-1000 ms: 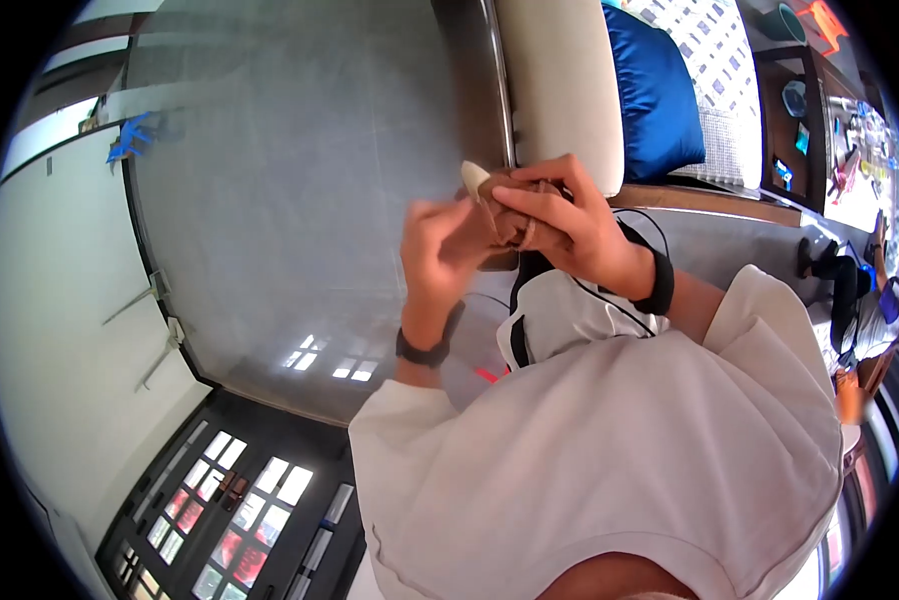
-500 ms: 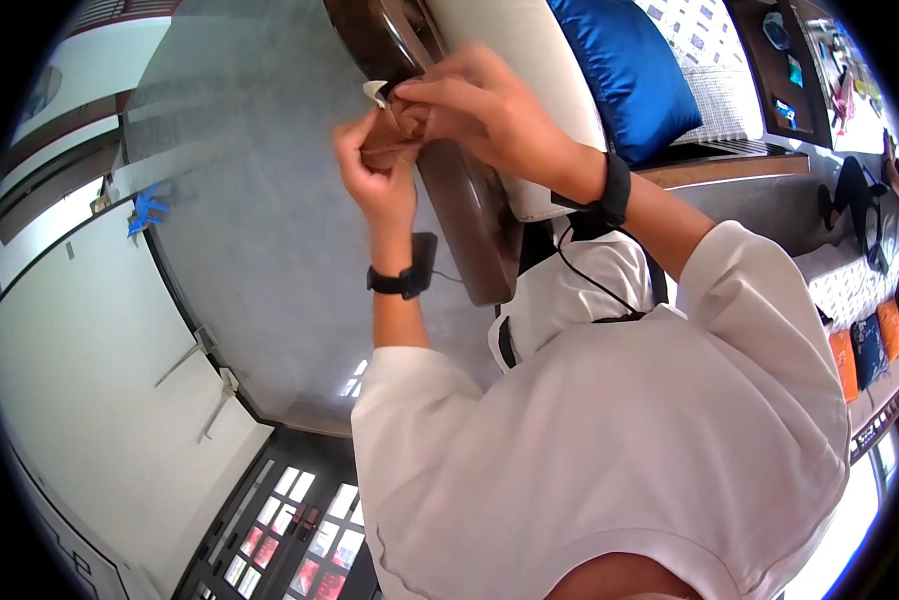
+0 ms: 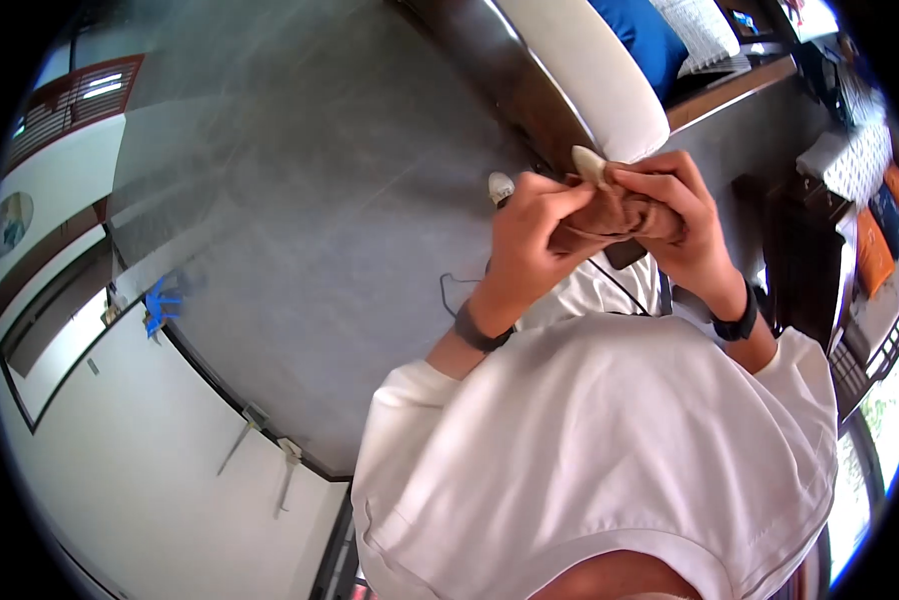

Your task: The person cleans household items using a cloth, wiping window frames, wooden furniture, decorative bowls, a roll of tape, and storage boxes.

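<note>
Both of my hands are raised in front of my body, gripping a soft, creased brown cloth-like piece. My left hand has its fingers closed on the left side of it, thumb on top. On the other side, my right hand pinches it between thumb and fingers. A pale rounded tip shows just above the brown piece, between the hands; whether it is attached or lies behind, I cannot tell. The fingers hide much of the brown piece.
Beyond my hands stands a dark wooden sofa arm beside a cream seat cushion and a blue pillow. A white shoe tip shows on the grey floor. Orange cushions lie at the right.
My view has turned, and both hands with the brown piece now appear further right and lower, closer to my body. The sofa has shifted upward in view.
</note>
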`<state>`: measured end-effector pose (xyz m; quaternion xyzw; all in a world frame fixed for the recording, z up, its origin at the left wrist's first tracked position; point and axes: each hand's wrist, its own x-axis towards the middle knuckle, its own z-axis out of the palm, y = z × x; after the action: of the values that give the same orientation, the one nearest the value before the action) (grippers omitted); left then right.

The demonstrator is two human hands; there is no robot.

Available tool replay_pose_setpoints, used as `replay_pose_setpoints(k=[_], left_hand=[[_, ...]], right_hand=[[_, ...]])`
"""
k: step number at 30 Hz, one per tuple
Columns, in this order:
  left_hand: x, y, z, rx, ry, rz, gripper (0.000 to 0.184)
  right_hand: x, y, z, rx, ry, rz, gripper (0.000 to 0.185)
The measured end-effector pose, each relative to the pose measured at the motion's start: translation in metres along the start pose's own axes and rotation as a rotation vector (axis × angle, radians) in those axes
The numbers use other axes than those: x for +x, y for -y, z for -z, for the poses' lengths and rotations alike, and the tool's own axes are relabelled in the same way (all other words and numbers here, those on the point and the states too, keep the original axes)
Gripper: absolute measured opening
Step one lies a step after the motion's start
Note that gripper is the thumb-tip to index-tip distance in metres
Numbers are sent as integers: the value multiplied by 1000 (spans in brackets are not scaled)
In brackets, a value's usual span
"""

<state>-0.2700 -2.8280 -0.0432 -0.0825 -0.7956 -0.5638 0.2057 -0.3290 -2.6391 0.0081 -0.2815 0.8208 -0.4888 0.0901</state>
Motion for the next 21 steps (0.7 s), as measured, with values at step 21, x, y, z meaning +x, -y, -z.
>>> replay_pose_setpoints(k=[21], left_hand=[[31, 27, 14, -132, 515, -228, 60]], right_hand=[[-48, 45, -57, -319, -581, -331, 48]])
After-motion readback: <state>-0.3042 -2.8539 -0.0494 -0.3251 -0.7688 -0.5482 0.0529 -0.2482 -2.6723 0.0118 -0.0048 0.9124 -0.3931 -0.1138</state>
